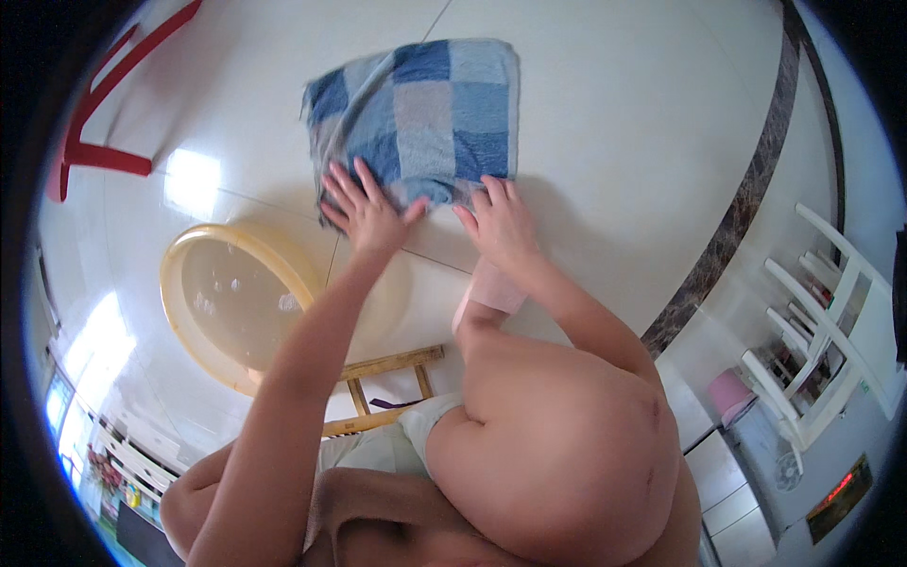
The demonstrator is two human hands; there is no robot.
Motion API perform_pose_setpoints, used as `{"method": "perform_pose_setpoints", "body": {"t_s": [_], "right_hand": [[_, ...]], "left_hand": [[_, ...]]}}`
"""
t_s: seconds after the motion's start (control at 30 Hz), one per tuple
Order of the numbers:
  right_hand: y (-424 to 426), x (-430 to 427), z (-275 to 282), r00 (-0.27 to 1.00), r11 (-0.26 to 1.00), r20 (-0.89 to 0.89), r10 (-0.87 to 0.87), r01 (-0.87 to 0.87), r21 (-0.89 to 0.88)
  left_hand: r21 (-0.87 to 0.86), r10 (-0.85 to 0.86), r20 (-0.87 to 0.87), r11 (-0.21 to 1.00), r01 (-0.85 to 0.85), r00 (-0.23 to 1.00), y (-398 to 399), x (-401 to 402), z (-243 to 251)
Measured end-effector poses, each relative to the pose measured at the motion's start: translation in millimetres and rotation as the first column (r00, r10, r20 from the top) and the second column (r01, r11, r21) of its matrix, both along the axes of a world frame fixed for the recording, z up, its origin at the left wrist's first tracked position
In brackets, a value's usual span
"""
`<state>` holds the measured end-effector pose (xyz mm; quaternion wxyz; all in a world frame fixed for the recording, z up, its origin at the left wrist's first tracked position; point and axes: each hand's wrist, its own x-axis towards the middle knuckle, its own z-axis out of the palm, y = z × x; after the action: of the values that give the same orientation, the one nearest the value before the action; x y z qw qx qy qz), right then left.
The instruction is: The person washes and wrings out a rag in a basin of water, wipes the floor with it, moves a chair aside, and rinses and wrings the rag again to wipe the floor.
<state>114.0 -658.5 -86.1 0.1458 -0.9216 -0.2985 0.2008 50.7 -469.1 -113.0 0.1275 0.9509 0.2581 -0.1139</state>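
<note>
A blue and grey checkered towel (425,106) lies spread on the tiled floor, with a raised fold running along its left part. My left hand (372,216) rests on the towel's near left corner, fingers spread. At the near right corner, my right hand (504,220) touches the edge with bent fingertips; whether it pinches the cloth cannot be made out. Between both hands the near edge is bunched into a small roll. Left of my left forearm stands a yellowish plastic basin (237,298) holding cloudy water with some bubbles.
A low wooden stool (393,363) is beneath me. Red chair legs (106,156) stand at the upper left. To the right are a dark marble floor strip (737,220), a white rack (808,340) and a pink bucket (730,393). My pink slipper (496,287) is close behind my right hand.
</note>
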Motion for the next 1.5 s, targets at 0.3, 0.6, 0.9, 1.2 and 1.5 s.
{"method": "perform_pose_setpoints", "body": {"t_s": [0.3,0.6,0.9,1.2,1.5], "right_hand": [[7.5,8.4,-26.9,0.941,0.975,0.256,-0.221,0.222,0.026],[-149.3,16.0,-26.0,0.878,0.875,0.268,-0.396,0.450,-0.182],[-232.3,-172.8,-19.9,0.627,0.477,0.126,-0.768,0.693,-0.541],[-148.7,-94.5,-40.2,-0.387,-0.368,-0.191,-0.902,0.921,-0.127],[-227.8,-27.6,-50.5,-0.512,-0.503,0.031,-0.858,0.829,-0.246]], "left_hand": [[0.034,-0.169,-0.029,0.985,0.170,0.985,1.5,12.7,-1.5],[-0.056,-0.484,-0.251,0.872,0.486,0.838,-123.2,96.8,13.4],[-0.179,-0.913,0.161,0.345,0.921,0.374,-197.2,34.5,-12.4],[-0.152,-0.943,0.159,0.271,0.951,0.294,-198.0,31.2,1.5],[-0.182,-0.842,0.445,0.246,0.952,0.303,-227.4,69.5,-8.4]]}}
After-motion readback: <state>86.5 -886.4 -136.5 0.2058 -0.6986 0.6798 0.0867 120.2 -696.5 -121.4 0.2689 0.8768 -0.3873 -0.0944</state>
